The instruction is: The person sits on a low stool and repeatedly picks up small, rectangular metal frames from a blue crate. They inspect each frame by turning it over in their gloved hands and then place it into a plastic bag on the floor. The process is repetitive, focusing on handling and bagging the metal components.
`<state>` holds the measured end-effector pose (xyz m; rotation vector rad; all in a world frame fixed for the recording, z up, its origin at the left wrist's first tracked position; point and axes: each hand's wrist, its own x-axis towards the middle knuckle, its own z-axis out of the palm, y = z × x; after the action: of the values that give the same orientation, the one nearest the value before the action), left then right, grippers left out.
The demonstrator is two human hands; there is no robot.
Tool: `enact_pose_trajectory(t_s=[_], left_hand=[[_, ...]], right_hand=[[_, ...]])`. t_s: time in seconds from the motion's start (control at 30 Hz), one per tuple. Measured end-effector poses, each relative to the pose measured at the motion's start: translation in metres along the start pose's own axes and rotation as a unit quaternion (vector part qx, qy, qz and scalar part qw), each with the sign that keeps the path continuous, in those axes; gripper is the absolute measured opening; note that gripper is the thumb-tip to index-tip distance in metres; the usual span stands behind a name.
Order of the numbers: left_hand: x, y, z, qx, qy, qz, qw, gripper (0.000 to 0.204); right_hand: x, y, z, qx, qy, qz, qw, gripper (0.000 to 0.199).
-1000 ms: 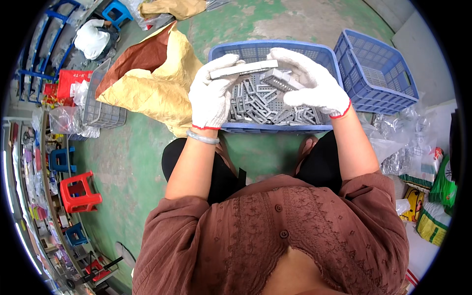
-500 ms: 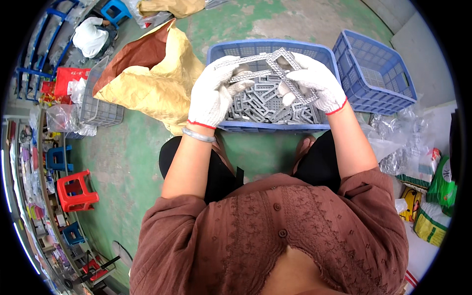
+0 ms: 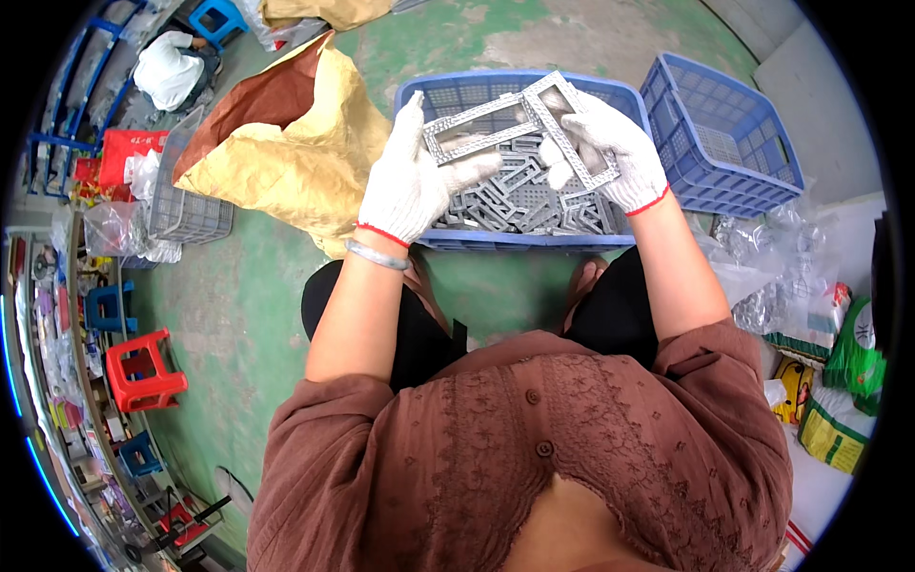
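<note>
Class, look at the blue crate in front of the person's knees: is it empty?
No: the blue crate holds a pile of grey metal frames, beneath the gloved left hand and right hand.

We see two grey rectangular metal frames (image 3: pixel 519 124), flat and open-centred, meeting at one corner just above the blue crate (image 3: pixel 519 238) of similar pieces.

Person is wearing white knit work gloves with red cuff trim on left hand (image 3: pixel 412 181) and right hand (image 3: pixel 610 153) — silver bangle (image 3: pixel 377 255) sitting on the left wrist. Brown embroidered button-front blouse (image 3: pixel 534 448), sleeves ending near the elbows — black trousers (image 3: pixel 419 334).
</note>
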<state>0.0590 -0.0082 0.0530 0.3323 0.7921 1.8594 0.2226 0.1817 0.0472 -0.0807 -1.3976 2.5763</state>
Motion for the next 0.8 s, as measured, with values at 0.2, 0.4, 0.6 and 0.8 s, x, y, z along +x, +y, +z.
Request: enact_pose_trajectory(t_s=[0.2,0.4,0.6,0.8], left_hand=[[0.0,0.0,-0.01,0.009,-0.017,-0.05,0.999,0.052],[-0.002,-0.004,-0.008,0.008,0.012,-0.017,1.0,0.045],[-0.006,-0.009,-0.005,0.13,0.027,0.105,0.986,0.029],[-0.016,-0.009,0.014,0.276,0.027,0.221,0.935,0.058]], right_hand=[[0.0,0.004,-0.008,0.022,0.008,-0.013,1.0,0.051],[-0.001,0.005,-0.012,-0.019,0.039,-0.008,0.999,0.051],[-0.002,-0.008,-0.008,-0.033,-0.018,-0.016,0.999,0.056],[-0.009,-0.015,-0.009,-0.012,0.003,-0.029,0.999,0.058]])
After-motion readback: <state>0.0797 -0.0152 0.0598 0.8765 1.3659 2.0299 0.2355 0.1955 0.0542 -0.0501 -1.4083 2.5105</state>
